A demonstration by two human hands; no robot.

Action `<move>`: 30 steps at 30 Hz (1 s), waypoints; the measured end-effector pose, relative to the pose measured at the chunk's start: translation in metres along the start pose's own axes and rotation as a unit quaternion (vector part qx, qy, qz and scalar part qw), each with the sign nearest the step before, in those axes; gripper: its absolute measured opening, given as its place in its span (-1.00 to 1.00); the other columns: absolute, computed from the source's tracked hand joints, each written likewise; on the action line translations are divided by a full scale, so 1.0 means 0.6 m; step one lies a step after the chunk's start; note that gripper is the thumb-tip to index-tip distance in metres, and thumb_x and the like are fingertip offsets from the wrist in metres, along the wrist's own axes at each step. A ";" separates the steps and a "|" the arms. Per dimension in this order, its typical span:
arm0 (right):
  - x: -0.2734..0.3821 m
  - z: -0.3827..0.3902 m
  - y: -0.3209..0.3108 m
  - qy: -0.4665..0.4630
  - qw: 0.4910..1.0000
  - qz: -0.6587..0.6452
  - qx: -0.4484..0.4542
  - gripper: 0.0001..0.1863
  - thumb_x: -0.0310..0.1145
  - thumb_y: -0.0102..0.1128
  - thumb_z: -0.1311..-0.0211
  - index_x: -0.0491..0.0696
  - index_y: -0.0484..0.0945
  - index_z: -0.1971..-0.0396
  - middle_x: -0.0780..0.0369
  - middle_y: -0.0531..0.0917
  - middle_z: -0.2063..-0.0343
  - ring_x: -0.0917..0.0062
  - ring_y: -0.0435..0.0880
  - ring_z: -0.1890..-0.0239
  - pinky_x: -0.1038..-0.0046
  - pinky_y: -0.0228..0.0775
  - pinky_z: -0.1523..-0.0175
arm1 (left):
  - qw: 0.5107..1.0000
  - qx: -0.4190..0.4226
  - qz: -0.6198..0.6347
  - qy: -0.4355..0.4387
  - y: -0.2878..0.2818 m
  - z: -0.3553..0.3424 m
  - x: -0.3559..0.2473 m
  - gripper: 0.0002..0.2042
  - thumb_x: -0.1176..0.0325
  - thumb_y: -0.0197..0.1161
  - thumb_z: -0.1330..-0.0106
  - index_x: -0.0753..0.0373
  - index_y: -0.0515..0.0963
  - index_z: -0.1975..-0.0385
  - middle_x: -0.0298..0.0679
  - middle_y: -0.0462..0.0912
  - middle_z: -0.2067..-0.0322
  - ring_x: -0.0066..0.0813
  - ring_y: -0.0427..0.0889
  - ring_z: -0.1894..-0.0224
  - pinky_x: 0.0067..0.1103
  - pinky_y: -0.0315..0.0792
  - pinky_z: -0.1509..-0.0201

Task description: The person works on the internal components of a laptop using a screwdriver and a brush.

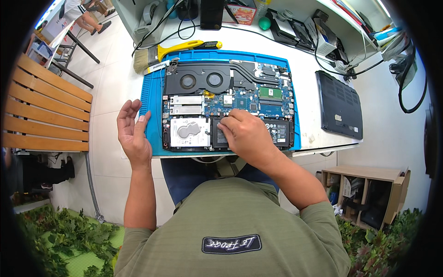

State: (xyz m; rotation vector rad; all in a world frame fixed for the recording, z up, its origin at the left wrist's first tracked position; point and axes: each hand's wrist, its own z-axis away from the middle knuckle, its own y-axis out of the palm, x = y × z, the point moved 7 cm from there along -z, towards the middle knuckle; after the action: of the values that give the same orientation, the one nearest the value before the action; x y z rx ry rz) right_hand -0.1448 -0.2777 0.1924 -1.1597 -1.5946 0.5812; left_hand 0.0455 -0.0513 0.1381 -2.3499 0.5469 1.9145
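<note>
An opened laptop [240, 102] lies on a blue repair mat [145, 92], its inside parts bare. Two fans [214, 79], a green memory module [270, 93], a silver hard drive [183, 138] and a black battery [279, 131] show in it. My right hand [247, 136] is over the left part of the battery, by its upper edge, with fingers pinched together. Whatever is between those fingertips is hidden. Beside the laptop's left edge, my left hand [135, 134] is held palm inward over the mat's edge, fingers stretched out and holding nothing.
A yellow-handled brush [177, 47] lies across the mat's far left corner. To the right rests a black laptop bottom cover [340, 105]. Cables [295, 48], a green ball [264, 23] and a black phone-like slab [212, 14] sit along the back. A slatted wooden bench [48, 106] stands at left.
</note>
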 end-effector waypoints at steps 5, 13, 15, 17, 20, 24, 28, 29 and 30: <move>0.013 -0.003 0.019 -0.032 0.997 0.066 0.025 -0.88 -0.50 0.37 -0.34 -0.21 0.60 0.32 0.06 0.61 0.31 0.14 0.71 0.22 0.23 0.65 0.18 | 1.000 -0.005 0.001 0.001 -0.002 0.000 -0.001 -0.49 0.54 0.11 -0.56 0.34 0.32 -0.50 0.06 0.48 -0.39 -0.11 0.44 -0.53 -0.13 0.47 -0.54; 0.001 -0.016 0.034 -0.021 0.993 0.075 0.084 -0.77 -0.55 0.33 -0.10 -0.25 0.49 0.27 -0.02 0.56 0.26 0.10 0.67 0.19 0.18 0.64 0.14 | 1.000 -0.014 0.010 -0.002 -0.008 -0.001 0.003 -0.50 0.55 0.09 -0.57 0.34 0.33 -0.50 0.07 0.47 -0.40 -0.10 0.44 -0.52 -0.13 0.47 -0.54; 0.000 -0.017 0.034 -0.012 0.995 0.069 0.077 -0.76 -0.53 0.33 -0.12 -0.25 0.49 0.26 -0.03 0.56 0.26 0.10 0.68 0.20 0.17 0.64 0.12 | 1.000 -0.010 0.003 -0.001 -0.009 0.000 0.003 -0.50 0.56 0.09 -0.57 0.34 0.33 -0.49 0.06 0.49 -0.39 -0.10 0.45 -0.52 -0.13 0.47 -0.54; -0.004 -0.016 0.033 0.005 0.994 0.068 0.079 -0.77 -0.52 0.33 -0.14 -0.25 0.49 0.26 -0.03 0.56 0.26 0.10 0.68 0.21 0.17 0.64 0.10 | 1.000 -0.002 -0.016 0.000 -0.005 0.001 0.003 -0.50 0.56 0.10 -0.56 0.34 0.34 -0.49 0.06 0.50 -0.38 -0.11 0.45 -0.52 -0.14 0.47 -0.54; -0.005 -0.017 0.030 0.014 0.996 0.060 0.064 -0.77 -0.51 0.34 -0.16 -0.25 0.49 0.24 -0.03 0.58 0.26 0.10 0.71 0.21 0.15 0.65 0.09 | 1.000 -0.004 0.002 -0.004 -0.007 0.000 0.001 -0.48 0.60 0.14 -0.51 0.41 0.34 -0.47 0.06 0.51 -0.36 -0.15 0.48 -0.47 -0.23 0.51 -0.48; -0.021 -0.022 0.026 0.050 0.997 0.006 0.054 -0.80 -0.49 0.30 -0.26 -0.26 0.48 0.24 -0.07 0.61 0.27 -0.03 0.73 0.21 0.04 0.63 0.07 | 1.000 0.004 -0.007 -0.009 -0.006 -0.001 0.000 -0.50 0.58 0.15 -0.53 0.40 0.37 -0.46 0.05 0.55 -0.33 -0.17 0.50 -0.45 -0.23 0.49 -0.50; -0.041 -0.033 0.012 0.076 0.995 -0.040 0.059 -0.81 -0.47 0.25 -0.34 -0.27 0.48 0.22 -0.14 0.64 0.28 -0.14 0.71 0.22 -0.04 0.61 0.05 | 0.999 0.011 0.004 -0.039 -0.009 -0.007 0.005 -0.51 0.55 0.14 -0.54 0.37 0.38 -0.46 0.04 0.56 -0.34 -0.17 0.52 -0.45 -0.21 0.44 -0.54; -0.045 -0.035 0.008 0.082 0.994 -0.047 0.057 -0.81 -0.46 0.24 -0.36 -0.27 0.48 0.22 -0.16 0.64 0.28 -0.16 0.70 0.22 -0.06 0.60 0.05 | 0.999 0.008 0.019 -0.051 -0.009 -0.008 0.007 -0.51 0.55 0.15 -0.54 0.37 0.39 -0.45 0.04 0.56 -0.34 -0.17 0.53 -0.44 -0.22 0.43 -0.54; -0.048 -0.038 0.004 0.088 0.993 -0.055 0.057 -0.82 -0.46 0.24 -0.36 -0.27 0.48 0.23 -0.16 0.65 0.28 -0.16 0.70 0.22 -0.06 0.59 0.05 | 0.999 0.018 -0.003 -0.049 -0.005 -0.008 0.003 -0.52 0.55 0.17 -0.53 0.38 0.41 -0.43 0.03 0.59 -0.31 -0.19 0.55 -0.43 -0.23 0.43 -0.53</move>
State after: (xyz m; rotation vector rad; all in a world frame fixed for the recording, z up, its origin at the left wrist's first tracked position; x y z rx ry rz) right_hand -0.1230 -0.3067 0.1853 -1.0036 -1.4451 0.4781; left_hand 0.0510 -0.0502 0.1367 -2.2204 0.5602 1.9876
